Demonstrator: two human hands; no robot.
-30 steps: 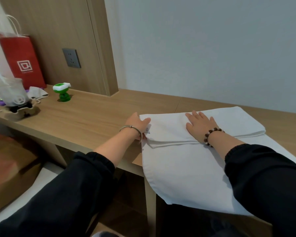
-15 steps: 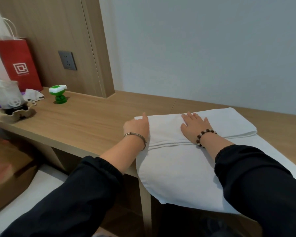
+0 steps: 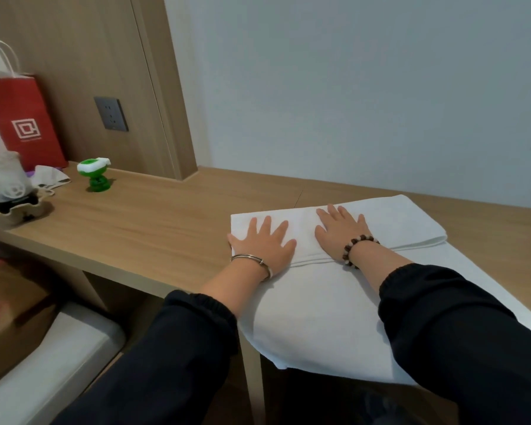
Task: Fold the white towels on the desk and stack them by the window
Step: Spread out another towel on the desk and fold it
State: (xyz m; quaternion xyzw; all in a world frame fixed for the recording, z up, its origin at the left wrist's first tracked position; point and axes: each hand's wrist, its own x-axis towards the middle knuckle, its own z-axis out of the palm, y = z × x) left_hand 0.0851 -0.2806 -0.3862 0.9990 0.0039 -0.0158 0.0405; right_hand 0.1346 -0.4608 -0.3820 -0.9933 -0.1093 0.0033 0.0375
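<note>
A smooth white cloth towel [image 3: 319,317] lies on the light wooden worktop [image 3: 141,228], its far part folded over in layers. The left hand [image 3: 262,245] and right hand [image 3: 342,230] rest on the fold, fingers straight and spread apart.

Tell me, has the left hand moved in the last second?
Yes. The left hand slid right, from curling at the towel's left edge onto the folded part, where it now lies flat with fingers spread.
</note>
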